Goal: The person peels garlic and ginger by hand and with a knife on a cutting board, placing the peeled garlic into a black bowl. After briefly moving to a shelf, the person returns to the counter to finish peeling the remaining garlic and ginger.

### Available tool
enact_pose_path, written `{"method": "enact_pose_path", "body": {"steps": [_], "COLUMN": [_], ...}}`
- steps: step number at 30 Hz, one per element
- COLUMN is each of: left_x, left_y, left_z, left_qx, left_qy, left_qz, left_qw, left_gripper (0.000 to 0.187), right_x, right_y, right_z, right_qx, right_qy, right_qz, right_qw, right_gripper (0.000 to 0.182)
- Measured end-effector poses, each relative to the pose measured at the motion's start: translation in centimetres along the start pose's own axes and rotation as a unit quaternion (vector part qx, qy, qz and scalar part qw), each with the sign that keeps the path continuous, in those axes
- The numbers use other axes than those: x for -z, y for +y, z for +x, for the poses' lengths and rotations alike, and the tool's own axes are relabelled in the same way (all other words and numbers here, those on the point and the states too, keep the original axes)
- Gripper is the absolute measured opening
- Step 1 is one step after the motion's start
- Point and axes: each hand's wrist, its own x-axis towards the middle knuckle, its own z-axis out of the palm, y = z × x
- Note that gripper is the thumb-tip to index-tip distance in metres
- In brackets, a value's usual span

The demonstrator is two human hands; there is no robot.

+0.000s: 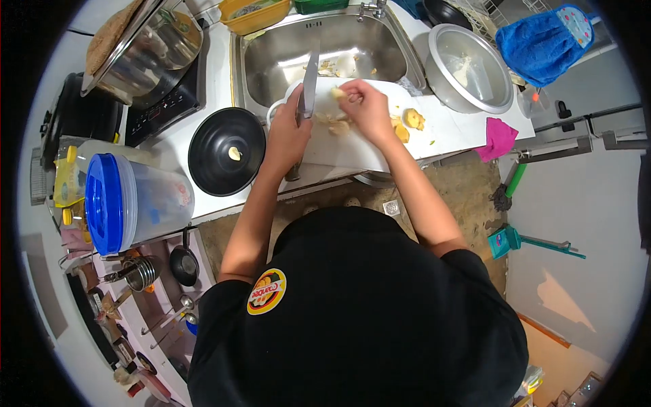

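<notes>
My left hand (pixel 287 139) is closed round the handle of a knife (pixel 310 83), whose blade points up toward the sink. My right hand (pixel 368 112) pinches a small pale yellow piece, perhaps a garlic clove (pixel 337 92), over the white cutting board (pixel 349 156). Thin pale peelings (pixel 338 127) lie on the board between my hands. To the right of my right hand are knobbly pieces of ginger (pixel 413 119). On the left, a black bowl (pixel 217 173) contains one pale peeled piece (pixel 234 154).
Behind the board is a steel sink (pixel 254 68) with scraps in it. A large metal basin (pixel 498 105) stands at right, near a pink cloth (pixel 498 139). At left are a steel pot (pixel 159 57), an induction cooker (pixel 166 105) and a blue-lidded plastic container (pixel 105 203).
</notes>
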Motion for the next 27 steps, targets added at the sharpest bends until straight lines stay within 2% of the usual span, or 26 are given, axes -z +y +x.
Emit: {"method": "enact_pose_path", "body": {"steps": [1, 2, 3, 6, 9, 12, 15, 18, 21, 24, 27], "left_x": [0.3, 0.6, 0.9, 1.0, 0.8, -0.2, 0.0, -0.2, -0.5, -0.5, -0.2], "left_y": [0.5, 1.1, 1.7, 2.4, 4.1, 3.3, 3.5, 4.7, 5.1, 5.3, 5.9], "left_z": [-0.3, -0.6, -0.7, -0.6, -0.5, 0.1, 0.1, -0.1, 0.3, 0.4, 0.0], "left_qx": [0.025, 0.050, 0.074, 0.075, 0.083, 0.024, 0.057, 0.059, -0.042, -0.045, -0.050], "left_qy": [-0.014, -0.029, -0.045, -0.081, -0.076, -0.097, -0.145, -0.122, -0.069, -0.067, -0.072], "left_qz": [-0.033, -0.067, -0.101, -0.196, -0.213, -0.291, -0.332, -0.176, -0.085, -0.061, -0.035], "left_qw": [0.999, 0.996, 0.991, 0.974, 0.971, 0.951, 0.930, 0.975, 0.993, 0.995, 0.995], "left_gripper": [0.063, 0.062, 0.062, 0.057, 0.048, 0.035, 0.031, 0.040, 0.052, 0.057, 0.058], "right_x": [0.3, 0.8, 1.7, 2.8, 2.9, 2.6, 2.3, 1.9, 1.7, 1.7, 1.4], "right_y": [0.0, 0.0, -0.7, -2.2, -2.0, -1.1, -0.6, -0.9, -1.7, -2.1, -1.4], "right_z": [0.0, -0.1, -0.5, -1.2, -1.7, -2.2, -2.7, -3.1, -3.6, -3.7, -3.7], "right_qx": [-0.055, -0.110, -0.106, -0.133, -0.132, -0.118, -0.122, -0.115, -0.125, -0.111, -0.083], "right_qy": [-0.001, 0.000, -0.051, -0.075, -0.073, -0.081, -0.106, -0.125, -0.121, -0.133, -0.134], "right_qz": [0.160, 0.315, 0.469, 0.608, 0.636, 0.666, 0.703, 0.711, 0.687, 0.683, 0.654], "right_qw": [0.986, 0.943, 0.875, 0.779, 0.757, 0.732, 0.693, 0.683, 0.706, 0.710, 0.740], "right_gripper": [0.036, 0.040, 0.045, 0.036, 0.030, 0.026, 0.027, 0.029, 0.032, 0.034, 0.037]}}
